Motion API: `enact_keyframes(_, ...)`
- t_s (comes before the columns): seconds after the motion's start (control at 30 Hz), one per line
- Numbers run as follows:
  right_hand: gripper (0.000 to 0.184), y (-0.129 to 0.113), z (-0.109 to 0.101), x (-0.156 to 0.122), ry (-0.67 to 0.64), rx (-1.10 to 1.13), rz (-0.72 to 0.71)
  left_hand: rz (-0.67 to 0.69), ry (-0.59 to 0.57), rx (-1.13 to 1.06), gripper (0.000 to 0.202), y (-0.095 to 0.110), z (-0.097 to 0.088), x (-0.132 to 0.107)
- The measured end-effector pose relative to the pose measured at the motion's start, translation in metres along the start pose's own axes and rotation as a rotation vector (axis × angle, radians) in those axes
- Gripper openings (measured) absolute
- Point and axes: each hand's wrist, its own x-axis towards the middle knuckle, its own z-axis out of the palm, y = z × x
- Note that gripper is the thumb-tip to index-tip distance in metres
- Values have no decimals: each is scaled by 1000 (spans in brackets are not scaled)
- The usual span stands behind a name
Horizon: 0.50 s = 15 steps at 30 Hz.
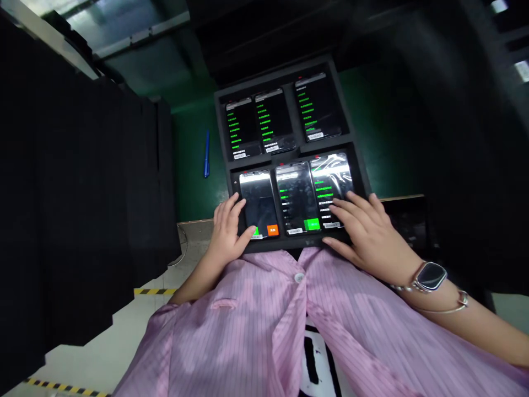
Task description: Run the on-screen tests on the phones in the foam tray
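A black tray (291, 153) holds several smartphones in two rows of three, their screens lit. My left hand (227, 229) is open at the tray's front left corner; its thumb reaches over the green button of the front left phone (260, 201), which also shows an orange button. My right hand (367, 237) is open too, its fingers spread over the lower right of the front right phone (326, 179), with the thumb at the tray's front edge. Whether the fingertips press the screens I cannot tell. Between them lies the front middle phone (295, 196), showing a green button.
The back row holds a left phone (243, 128), a middle phone (275, 120) and a right phone (317, 107) with green text lists. A blue pen (206, 155) lies left of the tray on the green table (188, 190). Black curtains (86, 193) hang at the left.
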Motion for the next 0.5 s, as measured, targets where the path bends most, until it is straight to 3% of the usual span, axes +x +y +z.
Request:
enact_keyframes(0.1,59,10,-4,-4,-5,16,32,0,54,-62,65,-3,0,-4)
enact_keyframes(0.23,67,35,0,-13,178,84,173,2,191,-99,50,-16,-1,-10)
enact_keyframes(0.37,62,53,25,-26,289,383,335,-61,225,61,42,-26,7,-13)
enact_keyframes(0.5,57,49,36,-23,427,716,591,-213,239,37,46,-20,16,-13)
